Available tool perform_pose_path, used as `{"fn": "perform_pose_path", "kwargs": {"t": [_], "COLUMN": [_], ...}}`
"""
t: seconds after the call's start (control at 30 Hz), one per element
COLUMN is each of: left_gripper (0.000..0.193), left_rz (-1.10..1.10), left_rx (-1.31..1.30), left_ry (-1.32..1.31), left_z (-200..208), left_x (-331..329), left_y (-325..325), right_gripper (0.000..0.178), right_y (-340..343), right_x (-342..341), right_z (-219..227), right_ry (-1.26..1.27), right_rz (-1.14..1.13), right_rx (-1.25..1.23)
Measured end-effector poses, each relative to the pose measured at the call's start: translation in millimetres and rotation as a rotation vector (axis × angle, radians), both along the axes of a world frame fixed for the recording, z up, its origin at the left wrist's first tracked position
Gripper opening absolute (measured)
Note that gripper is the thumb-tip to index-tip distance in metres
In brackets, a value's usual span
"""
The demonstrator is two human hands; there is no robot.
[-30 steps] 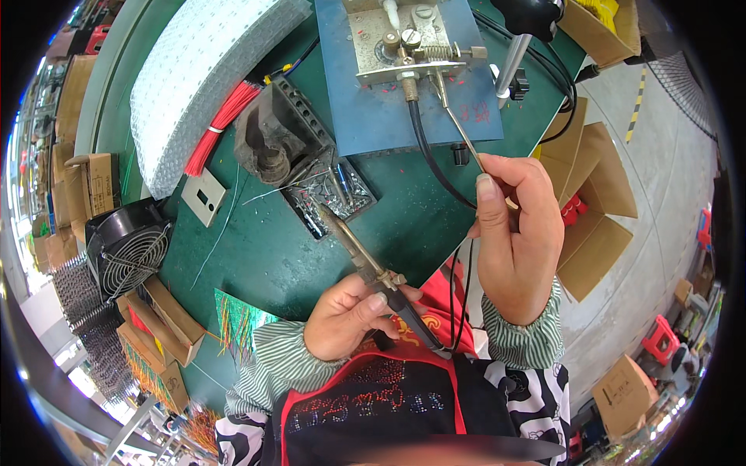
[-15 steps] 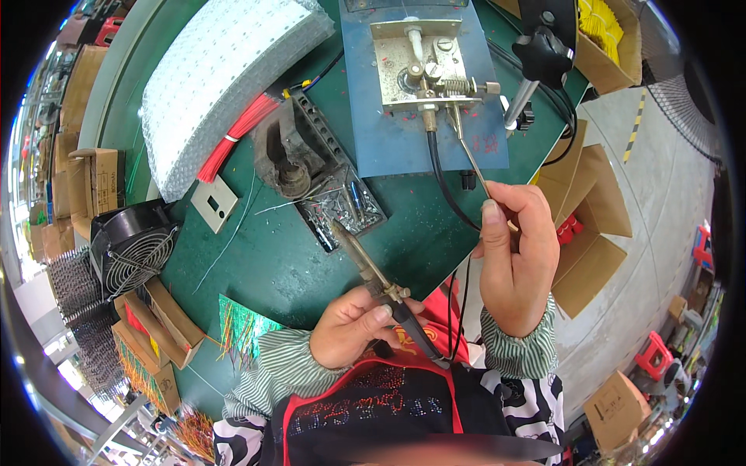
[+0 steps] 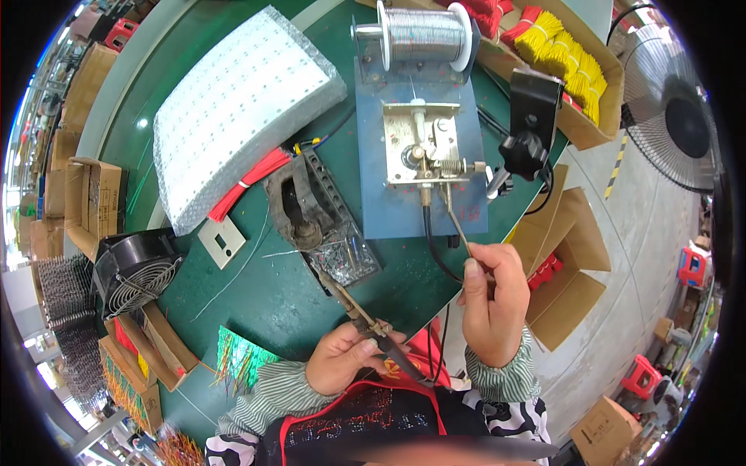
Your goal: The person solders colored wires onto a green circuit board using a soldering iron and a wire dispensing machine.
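Note:
My left hand point(image 3: 347, 359) is closed around a soldering iron point(image 3: 373, 332), its metal tip pointing away from me to the upper left, over the front of the soldering iron stand point(image 3: 299, 210). My right hand point(image 3: 497, 303) pinches the near end of a thin metal rod point(image 3: 458, 224). The rod's far end meets the underside of a metal wire-feed mechanism point(image 3: 423, 144) fixed on a blue plate point(image 3: 388, 221). A black tube point(image 3: 429, 233) runs from that mechanism toward me, passing behind my right fingers. A spool of solder wire point(image 3: 427, 37) sits behind it.
A bubble-wrapped stack of white boards point(image 3: 241, 116) and a bundle of red wires point(image 3: 252, 182) lie at the left. A black fan point(image 3: 136, 268) stands at the table's left edge. Boxes of yellow wires point(image 3: 571, 62) are at back right. A clamp knob point(image 3: 522, 158) rises beside the plate.
The view has tilted farther up, bringing the solder spool and yellow wires into sight. Both hands keep their grips; the rod still meets the mechanism.

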State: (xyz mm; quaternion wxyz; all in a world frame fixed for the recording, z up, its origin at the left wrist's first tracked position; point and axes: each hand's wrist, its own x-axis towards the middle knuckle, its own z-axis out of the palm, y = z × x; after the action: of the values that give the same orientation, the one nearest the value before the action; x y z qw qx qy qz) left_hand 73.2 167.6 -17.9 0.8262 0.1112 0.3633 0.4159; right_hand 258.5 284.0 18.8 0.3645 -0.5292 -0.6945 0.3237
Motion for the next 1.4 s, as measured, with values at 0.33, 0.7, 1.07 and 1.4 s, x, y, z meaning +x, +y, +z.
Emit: {"fn": "perform_pose_path", "kwargs": {"t": [0.33,0.7,1.07,1.4], "left_gripper": [0.03,0.028,0.029,0.026], "left_rz": [-0.005,-0.009,0.0,-0.027], "left_rx": [-0.024,-0.017,-0.025,-0.042], "left_ry": [-0.009,-0.036,-0.087,-0.069], "left_z": [-0.7,-2.9,-1.9,-3.0], "left_x": [-2.3,-4.6,-6.9,-8.1], "left_y": [4.2,5.2,6.5,7.3], "right_gripper": [0.015,0.014,0.013,0.012], "right_y": [-0.7,0.6,-1.9,-4.2], "right_x": [1.3,-0.4,-2.7,-6.1], "right_z": [-0.2,1.0,-0.1,1.9], "right_ry": [0.005,0.028,0.046,0.078], "right_rz": [0.013,-0.002,-0.017,-0.046], "right_rx": [-0.046,-0.066,-0.103,-0.149]}}
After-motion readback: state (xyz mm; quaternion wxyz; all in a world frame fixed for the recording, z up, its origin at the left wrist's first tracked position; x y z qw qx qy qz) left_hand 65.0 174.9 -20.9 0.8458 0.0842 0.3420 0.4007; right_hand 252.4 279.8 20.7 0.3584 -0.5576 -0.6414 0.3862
